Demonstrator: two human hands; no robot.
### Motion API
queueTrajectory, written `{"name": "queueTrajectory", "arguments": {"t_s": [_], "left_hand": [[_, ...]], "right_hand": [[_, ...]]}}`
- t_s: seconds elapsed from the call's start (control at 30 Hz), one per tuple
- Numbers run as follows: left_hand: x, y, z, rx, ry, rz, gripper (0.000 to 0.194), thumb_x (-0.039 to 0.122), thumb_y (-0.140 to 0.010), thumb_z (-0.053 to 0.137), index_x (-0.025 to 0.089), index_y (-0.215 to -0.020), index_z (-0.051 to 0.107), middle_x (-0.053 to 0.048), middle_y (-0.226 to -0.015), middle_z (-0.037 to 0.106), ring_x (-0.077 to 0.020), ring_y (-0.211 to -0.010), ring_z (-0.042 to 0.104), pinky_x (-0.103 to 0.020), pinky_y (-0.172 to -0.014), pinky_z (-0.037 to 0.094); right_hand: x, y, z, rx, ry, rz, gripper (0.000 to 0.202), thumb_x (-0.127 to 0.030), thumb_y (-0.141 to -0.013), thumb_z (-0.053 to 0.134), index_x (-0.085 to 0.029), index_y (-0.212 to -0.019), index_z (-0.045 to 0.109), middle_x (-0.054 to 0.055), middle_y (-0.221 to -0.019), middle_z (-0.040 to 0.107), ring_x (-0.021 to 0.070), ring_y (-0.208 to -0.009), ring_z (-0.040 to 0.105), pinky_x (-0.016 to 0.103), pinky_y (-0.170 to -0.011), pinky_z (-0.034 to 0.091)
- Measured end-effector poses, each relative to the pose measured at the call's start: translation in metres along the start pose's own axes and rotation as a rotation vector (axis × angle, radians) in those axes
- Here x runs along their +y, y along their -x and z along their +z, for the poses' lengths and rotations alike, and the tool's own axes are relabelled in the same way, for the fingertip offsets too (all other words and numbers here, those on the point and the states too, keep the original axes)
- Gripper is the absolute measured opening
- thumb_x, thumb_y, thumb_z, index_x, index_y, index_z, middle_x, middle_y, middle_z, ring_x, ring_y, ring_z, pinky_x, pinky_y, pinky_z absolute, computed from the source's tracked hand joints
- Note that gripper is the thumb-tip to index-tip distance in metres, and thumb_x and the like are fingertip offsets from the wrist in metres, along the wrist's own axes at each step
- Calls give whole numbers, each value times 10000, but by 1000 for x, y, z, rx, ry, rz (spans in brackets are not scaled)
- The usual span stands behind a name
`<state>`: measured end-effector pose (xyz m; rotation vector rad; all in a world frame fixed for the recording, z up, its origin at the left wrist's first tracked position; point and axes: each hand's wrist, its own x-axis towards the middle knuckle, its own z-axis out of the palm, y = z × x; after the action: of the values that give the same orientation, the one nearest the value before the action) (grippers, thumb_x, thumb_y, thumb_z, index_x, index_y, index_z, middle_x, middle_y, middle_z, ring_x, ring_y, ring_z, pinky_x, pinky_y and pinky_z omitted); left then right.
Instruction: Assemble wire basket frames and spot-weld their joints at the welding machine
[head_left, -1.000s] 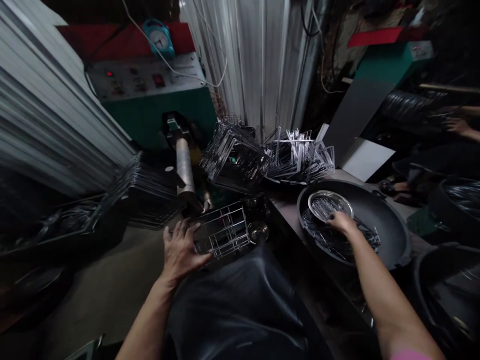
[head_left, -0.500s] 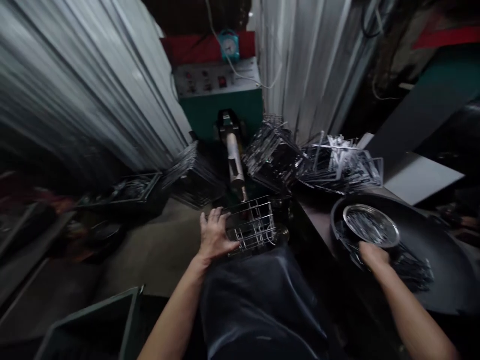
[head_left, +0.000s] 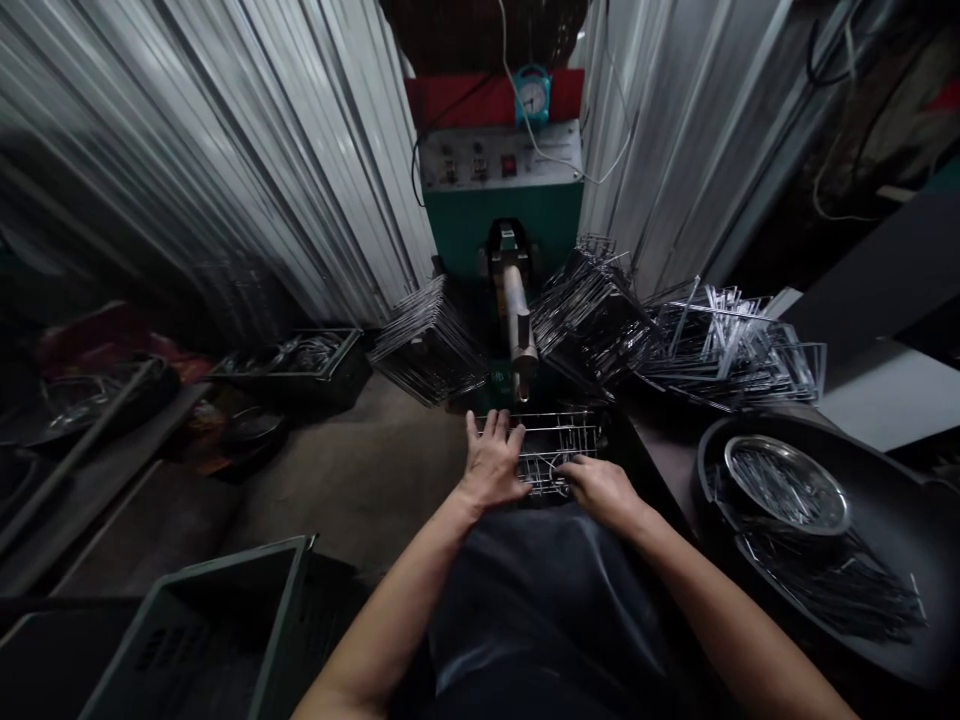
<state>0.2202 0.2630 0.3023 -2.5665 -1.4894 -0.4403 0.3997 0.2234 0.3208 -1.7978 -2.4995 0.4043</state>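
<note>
A wire rack [head_left: 559,430] of thin metal rods lies in front of the green machine [head_left: 504,225], below its metal arm [head_left: 517,320]. My left hand [head_left: 495,468] rests on the rack's left side with its fingers spread. At the rack's lower right, my right hand [head_left: 596,485] has its fingers pinched together around a thin, curved piece of wire [head_left: 553,466]. Part of the rack is hidden beneath both hands. A dark apron [head_left: 547,610] lies just below it.
Stacked wire frames [head_left: 431,345] stand left of the machine arm, more [head_left: 592,310] stand right. A metal bowl of rods [head_left: 787,485] sits in a large dark basin [head_left: 892,530]. A green crate [head_left: 217,570] is at the lower left; corrugated sheets [head_left: 337,150] rise behind.
My right hand has moved left from the metal bowl to the wire rack. The camera view has turned left, and my left hand stays on the rack.
</note>
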Motion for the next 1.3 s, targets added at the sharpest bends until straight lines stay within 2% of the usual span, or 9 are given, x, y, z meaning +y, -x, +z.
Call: {"name": "queueTrajectory", "arguments": {"t_s": [0.17,0.33,0.47,0.63,0.83,0.97,1.17,1.23,1.3], "left_hand": [[-1,4,-5,10,18,5,736,431,-509,676,120,-1153,506,-245,-1276,444,-391,-1209,359,-608,-1028,81],[-5,7,-6,9,60,-9,740,455,-502,675,119,-1139,506,-246,-1276,442,-397,-1203,357,-611,-1023,88],[-5,10,-7,-8,63,12,722,429,-499,677,127,-1131,505,-239,-1288,432,-391,-1208,350,-610,-1024,76],[-5,14,-10,-9,83,10,721,422,-501,678,121,-1132,501,-240,-1290,426,-392,-1205,352,-611,-1025,74],[-10,18,-13,9,95,-4,730,468,-506,675,115,-1123,508,-243,-1284,431,-396,-1208,348,-618,-1022,85],[-14,19,-14,12,81,-24,741,459,-498,682,116,-1130,507,-249,-1280,434,-392,-1211,354,-617,-1018,108],[-21,18,-12,-3,113,-37,762,480,-501,680,125,-1150,496,-240,-1294,428,-397,-1217,349,-613,-1023,105],[-23,17,-9,-3,122,-40,757,489,-510,673,124,-1149,498,-240,-1296,428,-400,-1219,349,-614,-1025,103],[-26,16,-6,1,123,-43,758,500,-513,669,124,-1149,501,-240,-1294,430,-400,-1219,351,-614,-1025,104]], "right_hand": [[-19,-18,11,29,40,37,375,-110,-832,402,-234,-1126,599,72,-1026,605,191,-871,599,251,-720,447],[-20,-19,17,62,-33,44,346,-114,-809,446,-222,-1086,623,46,-1042,622,180,-936,582,233,-785,429],[-23,-22,12,15,9,43,281,-149,-811,471,-231,-1008,653,31,-1008,642,188,-921,592,238,-747,436],[-29,-21,8,-80,68,3,228,-148,-837,456,-181,-952,650,68,-965,647,199,-918,593,241,-741,428],[-26,-9,2,-116,34,-167,309,-220,-902,386,-174,-1146,571,88,-1071,613,201,-948,581,252,-774,428],[-28,-8,-1,-117,66,-176,364,-141,-836,450,-192,-1178,560,75,-1073,618,213,-943,588,267,-760,441],[-28,-21,8,-68,44,-171,271,-150,-817,504,-212,-1042,644,57,-992,654,215,-928,597,265,-742,448],[-27,-24,10,-4,-30,-178,238,-194,-820,535,-212,-1030,646,53,-981,657,205,-910,603,264,-744,453],[-27,-22,7,112,-161,-176,200,-241,-838,526,-209,-988,655,49,-956,662,186,-876,610,261,-755,458]]}}
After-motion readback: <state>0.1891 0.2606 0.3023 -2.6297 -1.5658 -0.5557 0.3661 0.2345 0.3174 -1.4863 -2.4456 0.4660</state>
